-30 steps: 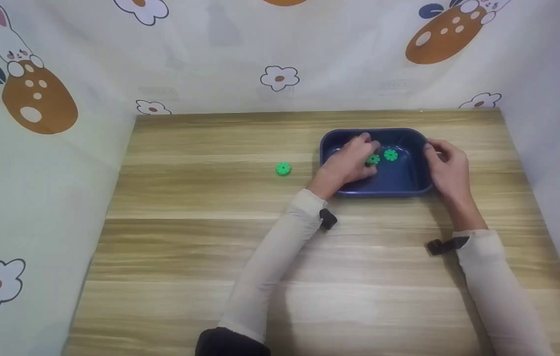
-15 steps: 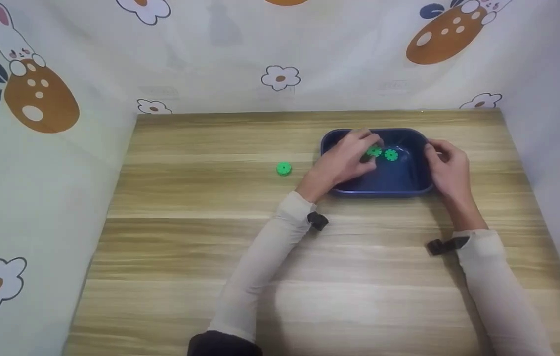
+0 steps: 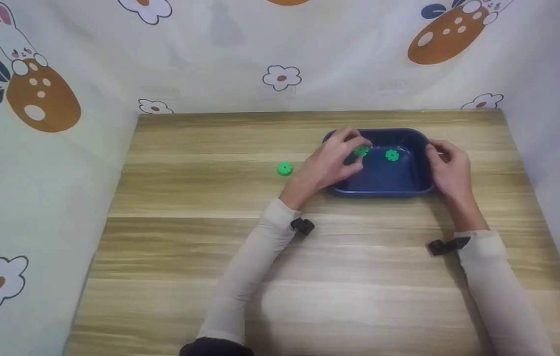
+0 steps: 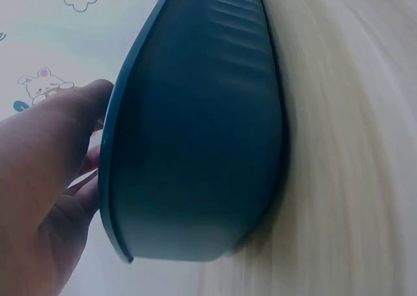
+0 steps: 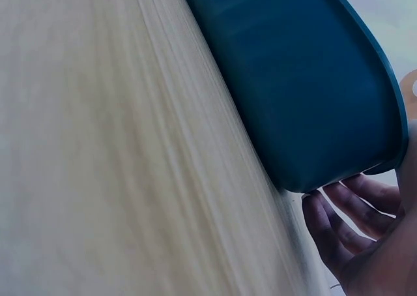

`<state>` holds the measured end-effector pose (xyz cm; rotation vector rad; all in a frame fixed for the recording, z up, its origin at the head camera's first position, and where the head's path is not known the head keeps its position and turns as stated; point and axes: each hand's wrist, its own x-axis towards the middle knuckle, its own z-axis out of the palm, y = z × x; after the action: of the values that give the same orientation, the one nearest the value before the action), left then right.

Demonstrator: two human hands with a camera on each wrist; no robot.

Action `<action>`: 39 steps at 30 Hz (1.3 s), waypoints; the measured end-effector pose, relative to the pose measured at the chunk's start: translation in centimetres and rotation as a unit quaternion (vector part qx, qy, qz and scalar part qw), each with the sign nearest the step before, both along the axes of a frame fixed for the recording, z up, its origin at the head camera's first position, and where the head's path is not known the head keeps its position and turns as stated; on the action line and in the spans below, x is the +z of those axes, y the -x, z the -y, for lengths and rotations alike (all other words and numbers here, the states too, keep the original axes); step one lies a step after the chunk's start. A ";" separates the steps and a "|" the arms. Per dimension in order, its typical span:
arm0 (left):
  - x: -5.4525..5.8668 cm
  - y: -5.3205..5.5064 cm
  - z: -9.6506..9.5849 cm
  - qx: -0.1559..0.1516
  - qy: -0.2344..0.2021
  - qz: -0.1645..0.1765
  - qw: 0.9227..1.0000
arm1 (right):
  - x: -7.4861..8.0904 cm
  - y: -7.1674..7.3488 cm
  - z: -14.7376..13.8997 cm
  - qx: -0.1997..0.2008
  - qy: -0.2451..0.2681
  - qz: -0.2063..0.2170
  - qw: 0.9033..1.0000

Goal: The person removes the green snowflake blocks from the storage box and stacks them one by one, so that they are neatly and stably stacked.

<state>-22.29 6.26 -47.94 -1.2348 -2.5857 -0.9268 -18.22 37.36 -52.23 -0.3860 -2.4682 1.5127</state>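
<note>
A dark blue tray (image 3: 383,193) with rounded corners stands toward the back right of the table. Over its left part, my left hand (image 3: 320,165) pinches a green notched disc (image 3: 361,151) between thumb and fingers. A second green disc (image 3: 392,155) lies inside on the tray floor. My right hand (image 3: 450,168) grips the tray's right end, thumb at the rim; in the right wrist view several fingers (image 5: 319,234) touch the outer wall. The left wrist view shows the tray's outside (image 4: 189,126) with my left hand (image 4: 45,178) past the rim, the pinched disc hidden.
Left of the tray, another green disc (image 3: 284,168) lies on the wooden table (image 3: 186,247); it looks thick, possibly stacked. Patterned cloth (image 3: 220,54) rises behind the table and along both sides.
My left hand has moved left over the tray, carrying the pinched green disc away from the one on the tray floor. The right hand and tray have stayed put.
</note>
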 end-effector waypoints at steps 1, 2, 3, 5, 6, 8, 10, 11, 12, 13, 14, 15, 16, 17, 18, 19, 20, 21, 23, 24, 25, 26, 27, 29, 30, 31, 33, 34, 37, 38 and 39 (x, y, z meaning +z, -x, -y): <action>0.0 0.0 0.2 0.000 -0.003 -0.002 1.000 | 0.0 0.0 0.0 0.000 0.001 -0.001 1.000; -0.1 -0.1 0.5 0.000 -0.006 -0.004 1.000 | 0.1 -0.1 0.1 0.001 0.001 -0.002 1.000; -0.1 -0.1 0.7 0.001 -0.008 -0.005 1.000 | 0.1 -0.1 0.1 0.001 0.001 -0.003 1.000; -0.1 0.0 1.2 0.001 -0.011 -0.005 1.000 | 0.1 -0.2 0.2 0.002 0.002 -0.005 1.000; -0.1 0.0 1.4 0.002 -0.013 -0.005 1.000 | 0.1 -0.2 0.2 0.003 0.002 -0.006 1.000; -0.1 0.0 1.9 0.003 -0.020 -0.002 1.000 | 0.1 -0.3 0.3 0.004 0.003 -0.007 1.000; -0.2 0.0 2.3 0.005 -0.028 -0.004 1.000 | 0.1 -0.3 0.3 0.004 0.005 -0.008 1.000; -0.2 -0.1 2.6 0.006 -0.034 -0.006 0.999 | 0.1 -0.3 0.3 0.004 0.004 -0.008 1.000; -0.2 -0.1 2.8 0.007 -0.039 -0.010 0.999 | 0.2 -0.3 0.3 0.004 0.005 -0.008 1.000; -0.3 -0.1 3.0 0.008 -0.045 -0.015 0.999 | 0.2 -0.3 0.3 0.004 0.006 -0.007 1.000; -0.3 -0.1 3.3 0.009 -0.050 -0.019 0.999 | 0.2 -0.3 0.3 0.004 0.007 -0.006 1.000; -0.3 -0.1 3.5 0.010 -0.054 -0.025 0.998 | 0.2 -0.3 0.3 0.005 0.008 -0.004 1.000; -0.4 -0.2 3.8 0.011 -0.057 -0.028 0.998 | 0.2 -0.3 0.3 0.004 0.009 -0.003 1.000; -0.4 -0.2 4.0 0.011 -0.061 -0.030 0.998 | 0.3 -0.3 0.3 0.005 0.010 -0.003 1.000; -0.5 -0.2 4.3 0.012 -0.066 -0.031 0.997 | 0.3 -0.3 0.3 0.005 0.011 -0.002 1.000; -0.5 -0.2 4.5 0.013 -0.070 -0.028 0.997 | 0.2 -0.2 0.3 0.005 0.011 -0.001 1.000; -0.6 -0.3 4.8 0.014 -0.074 -0.024 0.997 | 0.2 -0.2 0.3 0.005 0.012 -0.001 1.000; -0.6 -0.3 5.0 0.015 -0.079 -0.018 0.997 | 0.2 -0.2 0.2 0.004 0.012 -0.001 1.000; -0.7 -0.4 5.5 0.014 -0.091 0.001 0.996 | 0.2 -0.2 0.2 0.003 0.013 0.000 1.000; -0.7 -0.5 5.8 0.015 -0.096 0.009 0.995 | 0.2 -0.2 0.2 0.002 0.013 -0.001 1.000; -0.7 -0.5 6.0 0.016 -0.099 0.016 0.995 | 0.1 -0.2 0.2 0.001 0.014 -0.002 1.000; -0.8 -0.5 6.2 0.015 -0.101 0.022 0.994 | 0.1 -0.2 0.1 0.001 0.014 -0.002 1.000; -0.8 -0.5 6.5 0.017 -0.102 0.026 0.994 | 0.1 -0.3 0.1 0.001 0.017 -0.002 1.000; -0.8 -0.6 7.0 0.023 -0.099 0.026 0.994 | 0.1 -0.3 0.1 0.002 0.017 -0.004 1.000; -0.9 -0.6 7.3 0.027 -0.097 0.025 0.995 | 0.1 -0.3 0.1 0.002 0.017 -0.003 1.000; -0.9 -0.6 7.6 0.031 -0.097 0.025 0.995 | 0.1 -0.3 0.1 0.003 0.015 -0.003 1.000; -1.1 -0.6 8.3 0.039 -0.098 0.027 0.994 | 0.1 -0.4 0.1 0.004 0.010 -0.004 1.000; -1.2 -0.6 8.6 0.043 -0.100 0.029 0.994 | 0.2 -0.4 0.1 0.005 0.009 -0.004 1.000; -1.4 -0.5 9.5 0.052 -0.110 0.039 0.992 | 0.2 -0.4 0.2 0.005 0.008 -0.005 1.000; -1.4 -0.5 9.8 0.056 -0.113 0.042 0.991 | 0.2 -0.4 0.2 0.005 0.010 -0.005 1.000; -1.5 -0.4 10.1 0.059 -0.114 0.044 0.991 | 0.2 -0.3 0.2 0.006 0.013 -0.004 1.000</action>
<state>-21.86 -3.80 -49.44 -0.9924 -2.4972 -1.2376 -17.87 37.17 -52.02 -0.3712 -2.4520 1.5484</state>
